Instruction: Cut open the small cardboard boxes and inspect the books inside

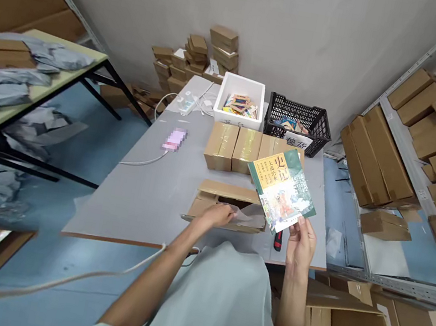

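Note:
My right hand grips a thin book by its lower right corner, thumb on the cover. The book has a green, yellow and white illustrated cover and is held tilted above the table. My left hand reaches over an open cardboard box at the table's front, its fingers closed at the edge of a pale plastic sheet lying in the box. The box's inside is partly hidden. A red and black utility knife lies just left of my right hand, partly under the book.
Closed cardboard boxes stand in a row behind the open one. Behind them are a white foam bin and a black crate, both holding books. A blurred pink item with a cable lies left on the grey table. Loaded shelves stand right.

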`<state>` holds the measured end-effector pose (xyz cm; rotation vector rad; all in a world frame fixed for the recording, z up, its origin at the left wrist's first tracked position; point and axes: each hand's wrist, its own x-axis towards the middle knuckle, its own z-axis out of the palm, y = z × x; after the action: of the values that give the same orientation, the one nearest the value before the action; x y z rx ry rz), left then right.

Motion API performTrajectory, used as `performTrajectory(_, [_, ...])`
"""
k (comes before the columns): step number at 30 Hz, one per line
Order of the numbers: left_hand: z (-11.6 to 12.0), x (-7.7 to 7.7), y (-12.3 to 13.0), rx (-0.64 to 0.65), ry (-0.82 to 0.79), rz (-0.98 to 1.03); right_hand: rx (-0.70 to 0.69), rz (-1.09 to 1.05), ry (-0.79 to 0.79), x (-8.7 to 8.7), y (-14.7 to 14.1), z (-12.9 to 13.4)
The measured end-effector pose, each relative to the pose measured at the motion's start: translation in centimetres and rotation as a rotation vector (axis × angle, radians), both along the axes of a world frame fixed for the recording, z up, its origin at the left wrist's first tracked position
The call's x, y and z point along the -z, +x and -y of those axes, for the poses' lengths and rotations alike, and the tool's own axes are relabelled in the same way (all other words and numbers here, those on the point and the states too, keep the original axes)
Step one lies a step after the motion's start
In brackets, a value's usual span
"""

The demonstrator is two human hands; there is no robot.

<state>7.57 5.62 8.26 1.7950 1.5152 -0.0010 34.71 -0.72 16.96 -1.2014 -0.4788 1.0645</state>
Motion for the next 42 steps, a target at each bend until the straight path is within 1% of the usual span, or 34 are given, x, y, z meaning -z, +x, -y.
performTrajectory(1, [0.2, -0.7, 0.2, -0.048, 0.045, 0.037, 0.001, -0.019, -0.005, 0.2, -0.4, -0.1])
performTrajectory(2, [0.5, -1.5, 0.5, -0.118, 0.097, 0.128, 0.006, -0.03, -0.004, 0.3, -0.7, -0.2])
performTrajectory(3, [0.7, -2.4, 0.8, -0.199, 0.142, 0.278, 0.012, -0.033, 0.002, 0.5, -1.2, -0.4])
performTrajectory(4, [0.9, -3.3, 1.3, -0.281, 0.172, 0.472, 0.018, -0.032, 0.009, 0.7, -1.6, -0.5])
performTrajectory(6, [1.3, -5.3, 2.5, -0.42, 0.174, 0.879, 0.02, -0.018, 0.017, 1.1, -2.7, -0.8])
performTrajectory(7, [1.5, -6.2, 3.1, -0.471, 0.157, 1.028, 0.014, -0.006, 0.018, 1.2, -3.4, -0.9])
performTrajectory(9, [1.8, -7.6, 4.3, -0.58, 0.134, 1.206, -0.008, 0.02, 0.018, 1.4, -4.6, -1.1])
performTrajectory(11, [1.9, -8.2, 4.9, -0.694, 0.122, 1.288, -0.04, 0.046, 0.02, 1.5, -5.7, -1.0])
performTrajectory(14, [2.0, -8.1, 4.9, -0.814, 0.115, 1.341, -0.119, 0.106, 0.016, 1.7, -6.7, -0.9])
performTrajectory(18, [2.3, -7.7, 3.8, -0.911, 0.175, 1.353, -0.241, 0.169, -0.017, 2.4, -7.1, -1.5])
performTrajectory(20, [2.6, -7.9, 3.2, -0.946, 0.19, 1.352, -0.242, 0.201, -0.027, 2.6, -7.1, -1.9])
performTrajectory(21, [2.7, -8.1, 2.8, -0.962, 0.196, 1.344, -0.217, 0.248, -0.015, 2.6, -7.1, -2.0])
performTrajectory(23, [3.1, -8.5, 2.1, -1.003, 0.237, 1.303, -0.143, 0.44, 0.058, 2.2, -7.3, -2.0])
performTrajectory(24, [3.3, -8.7, 1.8, -1.025, 0.274, 1.273, -0.125, 0.58, 0.12, 1.9, -7.5, -1.8])
performTrajectory(25, [3.5, -9.0, 1.5, -1.046, 0.315, 1.244, -0.139, 0.735, 0.193, 1.5, -7.8, -1.6])
performTrajectory(26, [3.6, -9.3, 1.2, -1.063, 0.351, 1.218, -0.194, 0.891, 0.265, 1.1, -8.2, -1.4])
performTrajectory(28, [4.0, -9.8, 0.7, -1.078, 0.388, 1.18, -0.387, 1.149, 0.371, 0.7, -9.3, -1.0])
performTrajectory(29, [4.2, -10.0, 0.6, -1.082, 0.388, 1.166, -0.479, 1.241, 0.395, 0.7, -10.0, -0.8])
performTrajectory(30, [4.3, -10.3, 0.4, -1.083, 0.382, 1.155, -0.543, 1.308, 0.401, 0.9, -10.7, -0.8])
performTrajectory(31, [4.5, -10.5, 0.3, -1.082, 0.375, 1.15, -0.57, 1.353, 0.394, 1.2, -11.3, -0.7])
performTrajectory(32, [4.7, -10.7, 0.2, -1.078, 0.365, 1.152, -0.562, 1.374, 0.383, 1.6, -11.9, -0.8])
performTrajectory(34, [5.1, -10.9, -0.1, -1.061, 0.338, 1.178, -0.507, 1.348, 0.37, 2.4, -13.0, -0.9])
performTrajectory(37, [5.7, -10.7, -0.9, -0.995, 0.327, 1.208, -0.471, 1.153, 0.349, 2.6, -14.3, -1.0])
performTrajectory(39, [5.8, -10.1, -2.1, -0.947, 0.382, 1.174, -0.459, 0.967, 0.293, 2.0, -15.6, -0.9])
performTrajectory(40, [5.9, -9.6, -2.8, -0.948, 0.421, 1.142, -0.435, 0.874, 0.247, 1.6, -16.3, -0.8])
performTrajectory(42, [5.8, -8.8, -4.6, -1.023, 0.467, 1.088, -0.356, 0.709, 0.142, 0.6, -18.2, -0.5])
